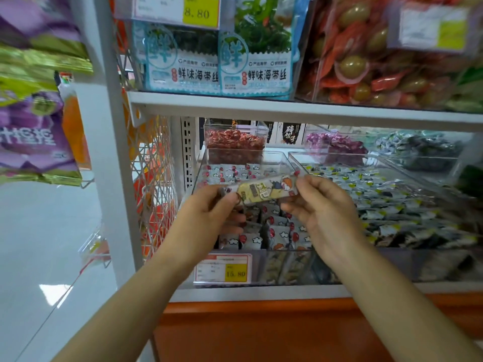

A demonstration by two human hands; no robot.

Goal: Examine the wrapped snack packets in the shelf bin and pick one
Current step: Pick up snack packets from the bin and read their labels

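Head view, shop shelf. We note one long, narrow wrapped snack packet, pale yellow with a cartoon print and clear crimped ends [264,190], held level above the clear plastic shelf bin [258,266] and lifted clear of the stock inside.

Left hand [209,215]: thumb and fingers pinch the packet's left end. Right hand [321,205]: thumb and fingers curled, pinching the right end. Both grips are on the same packet.

Below the hands, the bin holds many small grey-white wrapped packets with red balloon and cloud prints [279,233], standing in loose rows. A white and yellow price tag reading 15.80 [223,267] sits on the bin's front, at its left side.

Just to the right we see a second clear bin of white, yellow and dark packets [379,192]. Behind the first bin stands a clear box of red wrapped sweets [234,142]. The print on the held packet is too blurred for us to read.
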